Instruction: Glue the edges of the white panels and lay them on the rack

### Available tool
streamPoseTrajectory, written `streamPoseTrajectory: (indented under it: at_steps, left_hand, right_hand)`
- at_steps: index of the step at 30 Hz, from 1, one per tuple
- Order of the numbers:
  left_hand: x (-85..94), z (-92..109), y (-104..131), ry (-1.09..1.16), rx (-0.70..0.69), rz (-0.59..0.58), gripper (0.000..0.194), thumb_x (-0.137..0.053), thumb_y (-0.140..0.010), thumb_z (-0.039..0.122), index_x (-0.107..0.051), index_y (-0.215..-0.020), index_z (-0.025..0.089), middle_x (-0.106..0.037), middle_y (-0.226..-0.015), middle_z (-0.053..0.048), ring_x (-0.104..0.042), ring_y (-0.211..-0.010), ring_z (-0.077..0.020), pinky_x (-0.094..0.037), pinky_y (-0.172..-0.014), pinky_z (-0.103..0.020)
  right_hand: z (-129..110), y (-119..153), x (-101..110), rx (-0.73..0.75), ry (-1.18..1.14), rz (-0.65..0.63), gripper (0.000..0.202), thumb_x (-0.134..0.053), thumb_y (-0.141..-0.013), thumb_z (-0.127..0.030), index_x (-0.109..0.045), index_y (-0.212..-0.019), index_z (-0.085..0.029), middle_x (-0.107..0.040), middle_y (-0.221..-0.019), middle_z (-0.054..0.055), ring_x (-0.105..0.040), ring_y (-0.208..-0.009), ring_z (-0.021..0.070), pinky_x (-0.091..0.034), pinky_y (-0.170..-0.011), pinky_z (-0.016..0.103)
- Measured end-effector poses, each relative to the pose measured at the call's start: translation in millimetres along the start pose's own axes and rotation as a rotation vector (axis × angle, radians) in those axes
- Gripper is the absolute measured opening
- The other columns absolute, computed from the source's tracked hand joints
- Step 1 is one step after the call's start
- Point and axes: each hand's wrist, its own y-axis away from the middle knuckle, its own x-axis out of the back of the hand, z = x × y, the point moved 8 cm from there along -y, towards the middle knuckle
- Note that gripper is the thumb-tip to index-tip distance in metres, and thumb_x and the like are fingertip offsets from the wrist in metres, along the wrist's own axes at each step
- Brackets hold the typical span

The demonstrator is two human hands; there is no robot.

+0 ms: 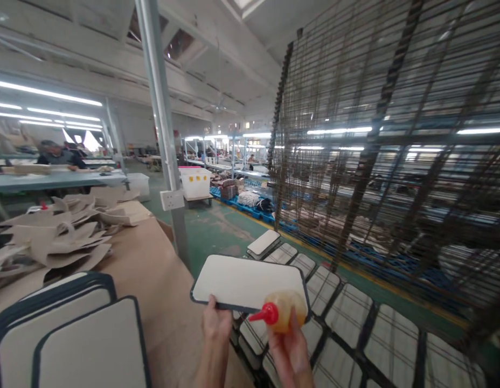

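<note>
A long, flat, tan worktop (163, 318) bears stacked dark-edged cream panels (90, 345), probably kept within reach. Beyond the worktop, a white plastic bin (193, 189) wears unreadable yellow labels (198, 178). By the worktop's right edge, the left hand (216, 323) pinches a rectangular dark-edged cream board (242, 280), seemingly baring its face; the right hand (288, 350) grips a red-nozzled amber plastic bottle (283, 312).
</note>
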Motion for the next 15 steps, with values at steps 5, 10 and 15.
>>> streamPoseTrajectory:
  at_steps: [5,10,15]
  left_hand:
    - [24.2,3,38,0.243,-0.059,-0.057,0.036,-0.036,-0.082,0.03,-0.062,-0.107,0.028,-0.07,-0.101,-0.013,-0.065,-0.109,-0.027,-0.055,-0.09,-0.048]
    - [83.3,33,58,-0.076,-0.363,0.356,0.034,-0.056,-0.073,0.021,-0.05,-0.105,0.033,-0.056,-0.132,-0.005,-0.045,-0.134,-0.022,-0.045,-0.104,-0.041]
    - [-37.3,93,62,-0.724,-0.735,-0.044,0.053,-0.082,-0.054,0.014,-0.063,-0.102,0.027,-0.063,-0.125,-0.009,-0.047,-0.131,-0.0272,-0.028,-0.114,-0.034]
  right_hand:
    - [-37,-13,15,0.111,0.024,0.022,0.049,-0.094,-0.05,-0.041,-0.072,-0.086,-0.016,-0.073,-0.086,0.004,-0.07,-0.084,0.0184,-0.059,-0.079,0.025]
    - [-52,-11,15,0.096,0.031,-0.019,0.041,-0.091,-0.057,-0.037,-0.072,-0.087,-0.018,-0.073,-0.093,0.005,-0.07,-0.085,0.019,-0.06,-0.077,0.028]
    - [-40,6,12,-0.041,0.052,-0.055,0.041,-0.095,-0.048,-0.035,-0.071,-0.078,-0.019,-0.073,-0.082,0.003,-0.071,-0.081,0.0198,-0.061,-0.073,0.028]
